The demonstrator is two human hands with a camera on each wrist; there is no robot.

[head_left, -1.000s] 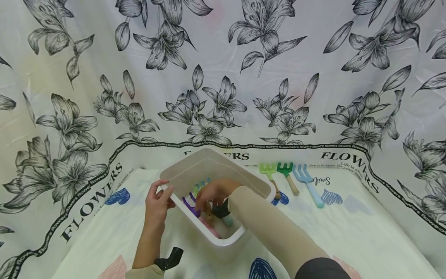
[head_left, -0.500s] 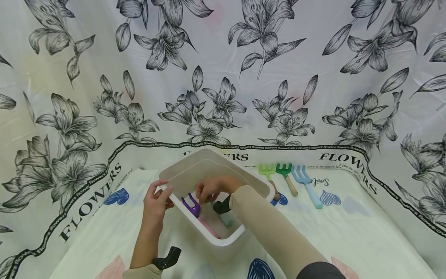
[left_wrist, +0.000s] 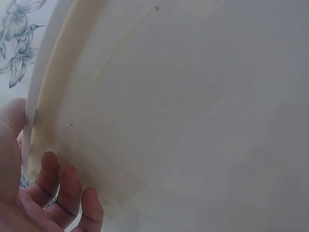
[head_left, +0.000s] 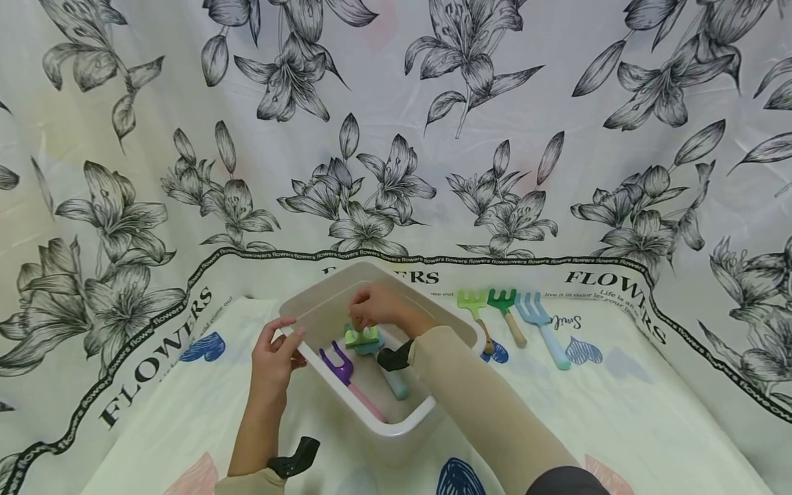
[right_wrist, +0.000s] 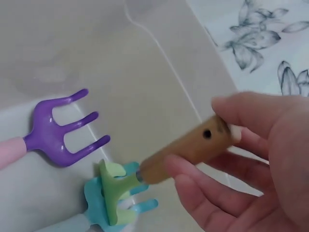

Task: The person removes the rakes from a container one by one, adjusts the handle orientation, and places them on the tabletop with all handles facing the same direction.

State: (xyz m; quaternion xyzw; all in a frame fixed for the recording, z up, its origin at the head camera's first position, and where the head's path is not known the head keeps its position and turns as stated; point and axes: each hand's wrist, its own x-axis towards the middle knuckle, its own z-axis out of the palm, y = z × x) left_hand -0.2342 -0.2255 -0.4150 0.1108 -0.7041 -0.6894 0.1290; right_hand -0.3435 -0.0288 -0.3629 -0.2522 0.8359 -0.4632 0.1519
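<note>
My left hand (head_left: 275, 350) grips the left rim of a white plastic bin (head_left: 396, 430); in the left wrist view its fingertips (left_wrist: 70, 181) curl over the edge. Inside the bin, my right hand (head_left: 377, 306) holds a light green hand rake (head_left: 361, 337) by its short wooden handle (right_wrist: 188, 150), thumb on one side and fingers on the other. The green head points down, over the tines of a blue-green hand rake (right_wrist: 94, 208) lying in the bin. Beside that lies a purple three-pronged hand fork (right_wrist: 48, 133) with a pink handle.
On the cloth right of the bin lie a lime green rake (head_left: 475, 309), a dark green rake (head_left: 509, 313) and a light blue fork (head_left: 544, 326), side by side. A flower-printed curtain (head_left: 396, 137) hangs behind.
My right hand has risen toward the bin's far side, lifting the light green rake by its handle. The left hand stays on the rim.
</note>
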